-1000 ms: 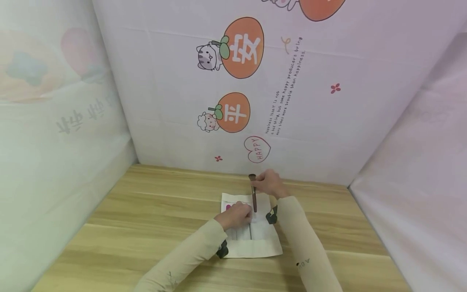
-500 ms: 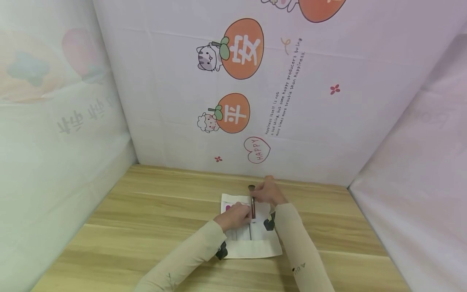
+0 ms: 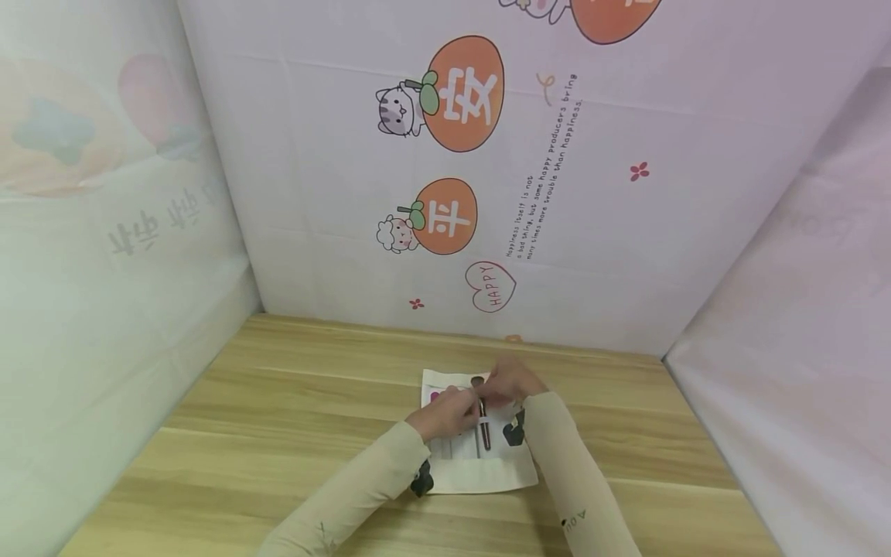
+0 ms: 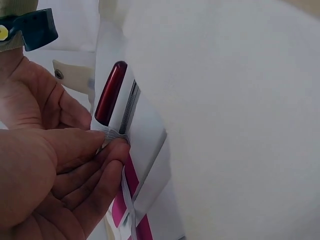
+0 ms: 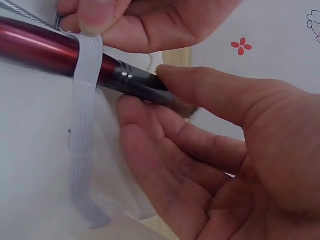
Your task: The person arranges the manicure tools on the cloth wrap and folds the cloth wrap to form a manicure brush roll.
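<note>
A makeup brush [image 5: 40,47] with a glossy dark red handle runs under a white elastic band [image 5: 86,110]. My right hand [image 3: 511,383] holds it near its dark ferrule and brown bristles, thumb on one side and fingers on the other. My left hand [image 3: 452,412] pinches the band beside the brush. In the left wrist view the handle end [image 4: 111,94] sticks out past the band. Beneath both hands lies an unfolded white brush roll [image 3: 480,476]. A slim tool with a textured metal grip [image 4: 129,107] sits beside the brush, under the band.
Flat magenta pieces [image 4: 131,177] lie in the roll near the left fingers. A strap with a snap [image 4: 72,75] shows at the roll's side. The wooden table [image 3: 313,387] meets a printed white cloth wall [image 3: 334,232] behind the roll.
My right hand has come down toward the roll, sliding the brush handle under the elastic band and toward the near edge. The left hand has stayed at nearly the same spot.
</note>
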A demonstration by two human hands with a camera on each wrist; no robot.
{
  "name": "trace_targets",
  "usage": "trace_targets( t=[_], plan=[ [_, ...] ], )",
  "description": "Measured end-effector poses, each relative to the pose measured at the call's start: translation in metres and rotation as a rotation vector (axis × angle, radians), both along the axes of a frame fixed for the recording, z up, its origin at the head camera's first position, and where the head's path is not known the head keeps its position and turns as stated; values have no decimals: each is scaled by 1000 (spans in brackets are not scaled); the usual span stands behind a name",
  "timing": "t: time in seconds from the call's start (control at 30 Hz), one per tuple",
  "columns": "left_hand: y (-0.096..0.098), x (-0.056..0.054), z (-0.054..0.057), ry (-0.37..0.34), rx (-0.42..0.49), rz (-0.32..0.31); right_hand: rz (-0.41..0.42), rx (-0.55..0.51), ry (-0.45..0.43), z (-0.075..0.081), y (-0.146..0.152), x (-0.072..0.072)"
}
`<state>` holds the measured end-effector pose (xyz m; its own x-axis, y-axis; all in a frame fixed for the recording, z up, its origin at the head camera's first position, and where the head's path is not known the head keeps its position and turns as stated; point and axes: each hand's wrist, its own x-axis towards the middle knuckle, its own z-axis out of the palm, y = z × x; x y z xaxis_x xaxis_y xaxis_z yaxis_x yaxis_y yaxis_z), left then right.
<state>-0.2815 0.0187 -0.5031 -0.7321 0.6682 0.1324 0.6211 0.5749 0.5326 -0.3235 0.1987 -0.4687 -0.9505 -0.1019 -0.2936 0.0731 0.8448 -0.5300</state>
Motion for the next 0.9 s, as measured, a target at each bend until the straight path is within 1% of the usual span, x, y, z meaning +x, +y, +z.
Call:
trace_targets(
  t=[0.13,0.2,0.3,0.4,0.43,0.5,0.57,0.73,0.83,0.9],
  plan=[
    [1,-1,-1,-2,-7,9,26,11,-35,-3,0,2],
    [1,-1,-1,-2,-8,12,22,5,-49,-4,-1,2],
    [2,0,-2,6,-9,10,13,67,-18,-4,-4,0],
    [3,0,-1,19,-13,4,5,147,39,-4,-8,-4],
    [3,0,-1,24,-17,3,7,157,58,-4,-9,-5],
    [3,1,0,26,-22,4,-7,133,65,-5,-11,-8],
    [3,1,0,25,-22,7,0,98,84,-6,-10,-10],
    [2,0,-1,29,-9,16,-21,-50,114,-8,-5,-11],
    [2,-1,-2,28,1,11,-50,-129,90,-9,-2,-8],
    [2,-1,-3,36,1,7,-56,-151,73,-8,0,-6]
  ],
)
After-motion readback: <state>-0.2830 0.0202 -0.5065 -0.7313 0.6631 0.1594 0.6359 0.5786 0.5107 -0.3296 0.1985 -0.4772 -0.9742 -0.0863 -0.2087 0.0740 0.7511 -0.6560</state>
